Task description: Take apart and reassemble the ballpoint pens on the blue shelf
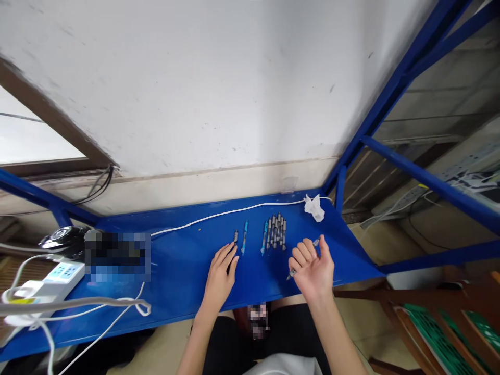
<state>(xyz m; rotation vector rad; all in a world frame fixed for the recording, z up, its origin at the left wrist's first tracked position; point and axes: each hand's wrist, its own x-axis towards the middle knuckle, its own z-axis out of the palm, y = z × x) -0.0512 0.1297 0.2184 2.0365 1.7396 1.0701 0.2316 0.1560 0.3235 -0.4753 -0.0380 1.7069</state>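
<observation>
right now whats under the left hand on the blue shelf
The left hand lies flat on the blue shelf, fingertips next to a short grey pen part. Only bare shelf shows around it. Whatever might lie beneath the palm is covered.

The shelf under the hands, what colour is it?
Bright blue; the shelf shows best in the head view.

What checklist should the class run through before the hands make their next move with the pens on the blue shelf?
1. Right hand holds a pen: ok.
2. Left hand lies flat on the blue shelf, holding nothing: ok.
3. Two separate pens lie just past the left fingertips: ok.
4. Pen cluster lies together, undisturbed: ok.
5. White cable lies behind the pens, apart from them: ok.
6. Held pen capped: cannot tell.
</observation>
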